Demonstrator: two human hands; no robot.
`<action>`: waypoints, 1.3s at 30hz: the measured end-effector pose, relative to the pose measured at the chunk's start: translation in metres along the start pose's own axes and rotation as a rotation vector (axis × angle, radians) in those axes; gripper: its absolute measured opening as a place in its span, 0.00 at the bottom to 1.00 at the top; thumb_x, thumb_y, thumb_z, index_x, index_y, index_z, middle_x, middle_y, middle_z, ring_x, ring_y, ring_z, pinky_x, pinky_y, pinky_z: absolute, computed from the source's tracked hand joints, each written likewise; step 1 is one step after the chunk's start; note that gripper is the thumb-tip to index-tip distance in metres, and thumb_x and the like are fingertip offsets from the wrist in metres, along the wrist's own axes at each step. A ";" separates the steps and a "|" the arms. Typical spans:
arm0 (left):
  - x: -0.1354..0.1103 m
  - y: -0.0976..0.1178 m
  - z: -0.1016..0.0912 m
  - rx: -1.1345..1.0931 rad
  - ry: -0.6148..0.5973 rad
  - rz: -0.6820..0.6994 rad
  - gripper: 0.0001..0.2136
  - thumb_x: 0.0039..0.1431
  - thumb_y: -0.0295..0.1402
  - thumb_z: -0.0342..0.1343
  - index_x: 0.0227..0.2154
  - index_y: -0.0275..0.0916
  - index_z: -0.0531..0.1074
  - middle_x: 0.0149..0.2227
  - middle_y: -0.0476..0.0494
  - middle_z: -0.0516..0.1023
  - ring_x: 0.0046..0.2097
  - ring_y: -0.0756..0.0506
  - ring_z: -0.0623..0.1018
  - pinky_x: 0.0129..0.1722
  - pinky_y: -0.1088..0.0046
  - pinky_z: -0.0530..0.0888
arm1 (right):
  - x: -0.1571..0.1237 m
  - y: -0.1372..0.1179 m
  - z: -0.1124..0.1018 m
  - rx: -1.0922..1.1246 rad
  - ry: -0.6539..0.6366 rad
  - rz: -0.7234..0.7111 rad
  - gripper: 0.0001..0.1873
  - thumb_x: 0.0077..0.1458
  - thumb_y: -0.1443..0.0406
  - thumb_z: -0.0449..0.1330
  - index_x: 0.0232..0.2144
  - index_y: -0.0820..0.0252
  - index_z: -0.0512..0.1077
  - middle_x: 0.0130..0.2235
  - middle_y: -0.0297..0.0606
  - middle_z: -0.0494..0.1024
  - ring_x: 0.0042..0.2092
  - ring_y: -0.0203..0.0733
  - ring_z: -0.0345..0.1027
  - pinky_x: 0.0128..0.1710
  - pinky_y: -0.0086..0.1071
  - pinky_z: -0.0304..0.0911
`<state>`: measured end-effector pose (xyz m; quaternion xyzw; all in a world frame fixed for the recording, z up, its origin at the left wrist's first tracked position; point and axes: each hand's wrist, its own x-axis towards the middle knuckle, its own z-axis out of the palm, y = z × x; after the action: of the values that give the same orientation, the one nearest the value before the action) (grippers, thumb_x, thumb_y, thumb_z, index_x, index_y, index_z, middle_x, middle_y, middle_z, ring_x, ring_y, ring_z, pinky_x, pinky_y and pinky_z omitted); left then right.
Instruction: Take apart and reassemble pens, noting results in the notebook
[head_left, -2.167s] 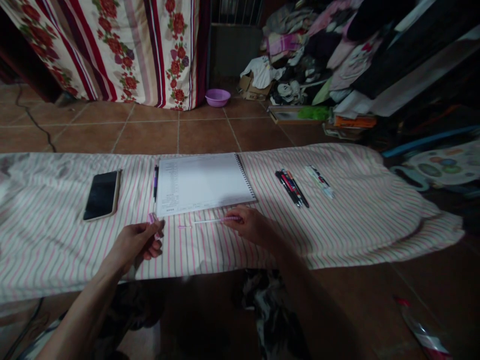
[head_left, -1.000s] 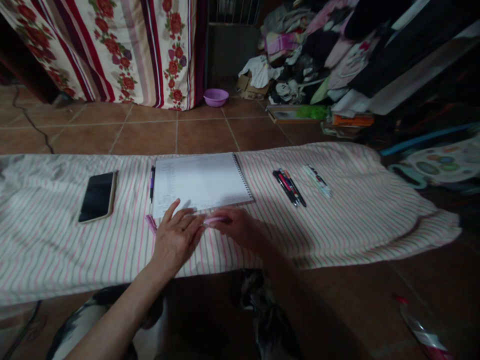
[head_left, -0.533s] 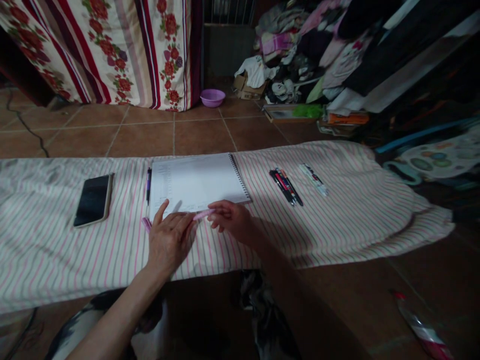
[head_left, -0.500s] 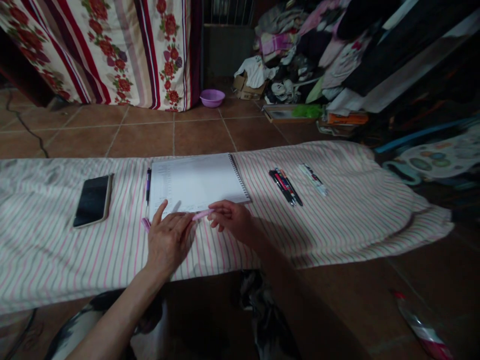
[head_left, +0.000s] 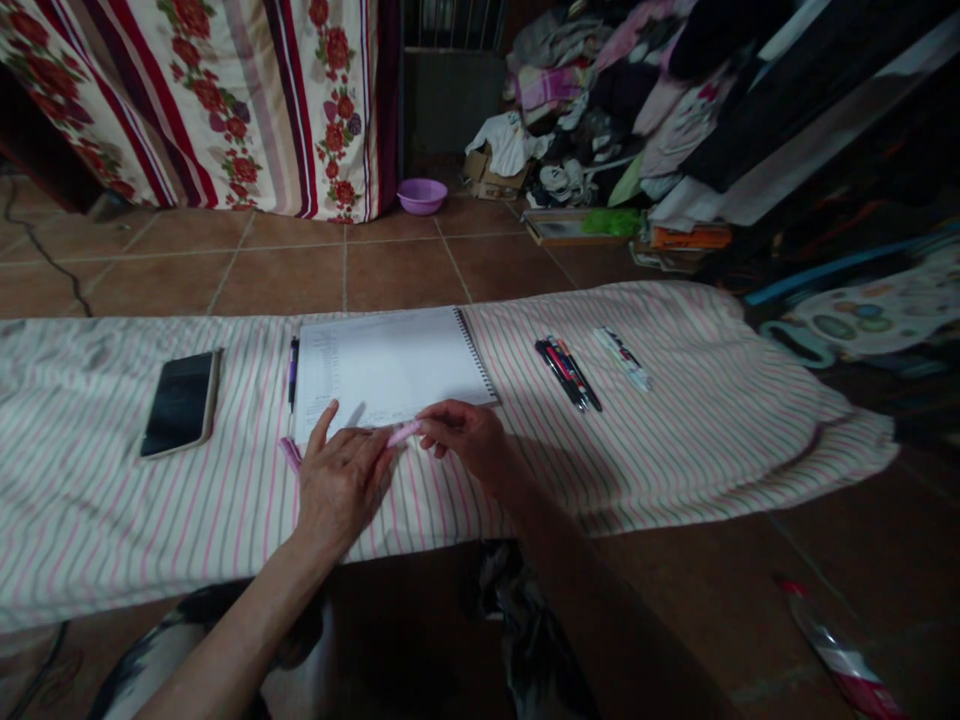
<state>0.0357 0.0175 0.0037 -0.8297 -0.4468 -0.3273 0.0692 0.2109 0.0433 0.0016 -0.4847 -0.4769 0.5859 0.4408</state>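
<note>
My right hand (head_left: 466,440) pinches a pink pen barrel (head_left: 403,433) just below the spiral notebook (head_left: 386,365). My left hand (head_left: 340,480) lies on the striped cloth (head_left: 675,440) with its fingers stretched toward the barrel's left end; whether they touch it I cannot tell. A small pink pen part (head_left: 289,455) lies beside my left thumb. A purple pen (head_left: 292,370) rests along the notebook's left edge.
A dark phone (head_left: 179,402) lies on the cloth at the left. Several pens (head_left: 568,372) and a white pen (head_left: 622,358) lie to the right of the notebook. Tiled floor, a purple bowl (head_left: 421,195), a floral curtain and piled clothes stand behind.
My left hand set down the small pink part and came flat onto the cloth beside my right hand. My right hand lifted the pink barrel slightly. The view drifted a little left.
</note>
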 end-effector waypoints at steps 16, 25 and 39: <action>0.001 0.004 -0.004 0.007 -0.008 0.002 0.07 0.57 0.28 0.51 0.35 0.36 0.74 0.29 0.47 0.79 0.32 0.47 0.77 0.57 0.52 0.58 | -0.001 0.003 0.003 -0.088 0.005 -0.085 0.04 0.44 0.65 0.61 0.25 0.60 0.73 0.21 0.29 0.70 0.24 0.30 0.61 0.25 0.25 0.58; 0.001 0.003 -0.005 0.017 -0.025 -0.002 0.07 0.57 0.28 0.50 0.33 0.36 0.73 0.28 0.47 0.78 0.31 0.48 0.76 0.57 0.52 0.58 | 0.001 0.008 0.000 -0.086 -0.035 -0.117 0.06 0.44 0.65 0.61 0.28 0.59 0.74 0.23 0.30 0.72 0.25 0.30 0.62 0.26 0.25 0.58; 0.003 0.004 -0.007 0.049 0.033 0.011 0.06 0.57 0.28 0.52 0.33 0.35 0.74 0.26 0.48 0.78 0.29 0.48 0.75 0.56 0.51 0.60 | 0.001 0.008 0.000 -0.034 -0.051 -0.113 0.09 0.43 0.65 0.61 0.31 0.59 0.75 0.25 0.31 0.74 0.24 0.28 0.62 0.24 0.24 0.60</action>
<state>0.0367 0.0146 0.0113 -0.8248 -0.4489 -0.3293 0.0987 0.2103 0.0427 -0.0067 -0.4493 -0.5244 0.5639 0.4528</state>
